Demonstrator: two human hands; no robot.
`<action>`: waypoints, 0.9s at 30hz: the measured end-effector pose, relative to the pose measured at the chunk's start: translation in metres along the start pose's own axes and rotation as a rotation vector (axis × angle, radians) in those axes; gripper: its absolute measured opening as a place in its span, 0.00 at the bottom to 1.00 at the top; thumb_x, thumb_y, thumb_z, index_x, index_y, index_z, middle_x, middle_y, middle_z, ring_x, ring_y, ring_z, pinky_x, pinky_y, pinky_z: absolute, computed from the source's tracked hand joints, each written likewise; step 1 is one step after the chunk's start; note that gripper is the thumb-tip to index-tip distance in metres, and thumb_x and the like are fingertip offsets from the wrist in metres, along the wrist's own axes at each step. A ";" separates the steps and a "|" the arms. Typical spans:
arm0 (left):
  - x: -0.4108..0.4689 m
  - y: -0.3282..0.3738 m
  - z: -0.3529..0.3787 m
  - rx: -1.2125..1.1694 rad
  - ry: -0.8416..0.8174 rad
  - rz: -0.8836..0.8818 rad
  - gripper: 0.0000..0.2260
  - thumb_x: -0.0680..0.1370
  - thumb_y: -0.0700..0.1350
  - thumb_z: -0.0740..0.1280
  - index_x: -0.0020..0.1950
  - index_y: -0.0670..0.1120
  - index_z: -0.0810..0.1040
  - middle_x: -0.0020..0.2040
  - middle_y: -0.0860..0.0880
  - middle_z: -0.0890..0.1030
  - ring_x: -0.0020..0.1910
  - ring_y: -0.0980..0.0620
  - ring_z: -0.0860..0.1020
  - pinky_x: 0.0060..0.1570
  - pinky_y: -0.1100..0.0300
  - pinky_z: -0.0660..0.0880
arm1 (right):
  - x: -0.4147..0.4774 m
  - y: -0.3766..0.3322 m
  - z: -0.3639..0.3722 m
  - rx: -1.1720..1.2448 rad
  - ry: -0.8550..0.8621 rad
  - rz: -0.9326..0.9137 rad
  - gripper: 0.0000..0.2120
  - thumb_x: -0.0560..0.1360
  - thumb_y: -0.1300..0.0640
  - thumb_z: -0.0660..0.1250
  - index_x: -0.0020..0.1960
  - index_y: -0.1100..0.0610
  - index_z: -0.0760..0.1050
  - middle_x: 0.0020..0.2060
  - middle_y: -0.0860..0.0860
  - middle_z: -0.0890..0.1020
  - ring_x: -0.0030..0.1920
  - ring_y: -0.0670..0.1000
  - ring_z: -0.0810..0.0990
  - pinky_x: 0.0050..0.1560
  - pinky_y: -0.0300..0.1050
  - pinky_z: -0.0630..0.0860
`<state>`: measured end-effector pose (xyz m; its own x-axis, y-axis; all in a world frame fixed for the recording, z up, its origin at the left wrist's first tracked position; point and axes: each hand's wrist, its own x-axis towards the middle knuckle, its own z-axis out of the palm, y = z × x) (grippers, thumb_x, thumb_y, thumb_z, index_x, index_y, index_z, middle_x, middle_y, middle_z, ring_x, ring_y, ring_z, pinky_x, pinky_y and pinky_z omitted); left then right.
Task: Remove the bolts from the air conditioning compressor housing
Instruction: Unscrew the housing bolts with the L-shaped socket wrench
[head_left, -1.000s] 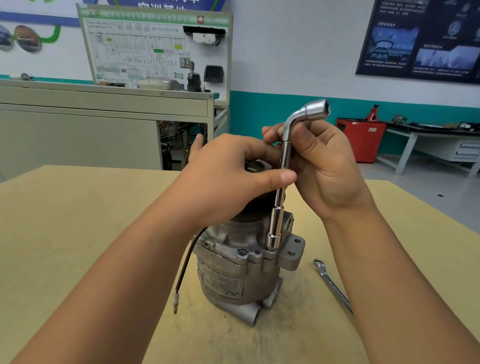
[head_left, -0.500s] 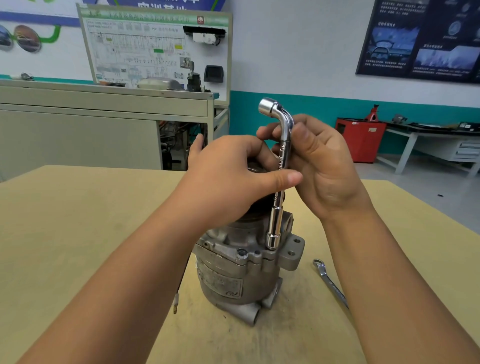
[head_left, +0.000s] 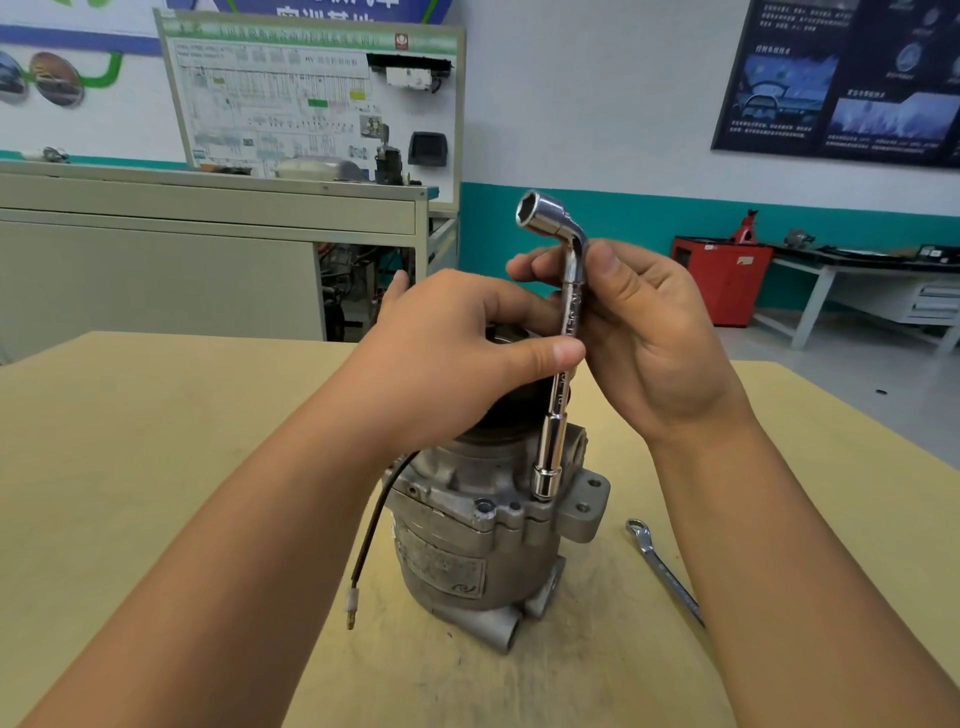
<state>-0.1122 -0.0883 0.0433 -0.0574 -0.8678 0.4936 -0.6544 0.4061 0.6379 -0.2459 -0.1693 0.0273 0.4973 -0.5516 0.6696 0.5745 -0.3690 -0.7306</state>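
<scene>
**ITEM: AIR CONDITIONING COMPRESSOR WITH SOCKET WRENCH FITTED, ON DESK**

Head view.
- The compressor (head_left: 467, 525), a grey cast-metal housing, is standing on end near the middle of the pale wooden desk (head_left: 156, 467).
- The L-shaped socket wrench (head_left: 555, 447), chromed, is standing almost upright. Its lower socket is sitting on the housing's top flange, right of centre. Any bolt under it is hidden. Its bent upper end is pointing left, with the open hexagonal mouth facing the camera.
- The left hand (head_left: 457, 353) is lying over the dark top of the compressor. Its thumb and forefinger are closing on the wrench shaft at mid-height, the thumb in front.
- The right hand (head_left: 649, 338) is gripping the upper shaft just below the bend, with the fingers curling round it from the right.
- A thin dark wire (head_left: 374, 519) is hanging down the compressor's left side and ending in a small pale connector.
- A ring spanner (head_left: 662, 569) is lying flat on the desk just right of the compressor, partly covered by the right forearm.
- A wiring training board (head_left: 311, 98), a red cabinet (head_left: 722, 280) and a dark wall poster (head_left: 841, 78) are standing well behind.
</scene>
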 end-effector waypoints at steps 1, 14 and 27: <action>0.000 0.000 0.001 0.001 0.006 -0.005 0.01 0.72 0.54 0.70 0.41 0.61 0.81 0.42 0.66 0.81 0.52 0.60 0.78 0.70 0.42 0.59 | 0.000 0.000 0.000 0.005 0.001 0.000 0.13 0.72 0.53 0.62 0.41 0.57 0.84 0.41 0.51 0.85 0.48 0.49 0.83 0.47 0.41 0.79; 0.002 0.003 0.011 0.061 0.108 -0.068 0.15 0.65 0.61 0.72 0.32 0.51 0.74 0.30 0.64 0.77 0.34 0.66 0.73 0.67 0.39 0.63 | 0.001 0.002 0.005 -0.022 0.156 -0.038 0.09 0.59 0.52 0.72 0.37 0.56 0.80 0.34 0.50 0.83 0.42 0.48 0.82 0.45 0.40 0.78; 0.001 -0.006 -0.002 -0.134 -0.039 -0.019 0.05 0.72 0.53 0.73 0.46 0.57 0.84 0.45 0.59 0.83 0.51 0.59 0.80 0.64 0.48 0.70 | 0.000 0.002 0.000 -0.018 0.022 -0.015 0.13 0.73 0.54 0.62 0.41 0.56 0.84 0.41 0.51 0.85 0.46 0.50 0.83 0.51 0.44 0.79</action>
<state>-0.1065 -0.0913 0.0410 -0.0766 -0.8851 0.4591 -0.5490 0.4218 0.7216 -0.2448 -0.1696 0.0256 0.4738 -0.5621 0.6779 0.5698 -0.3912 -0.7227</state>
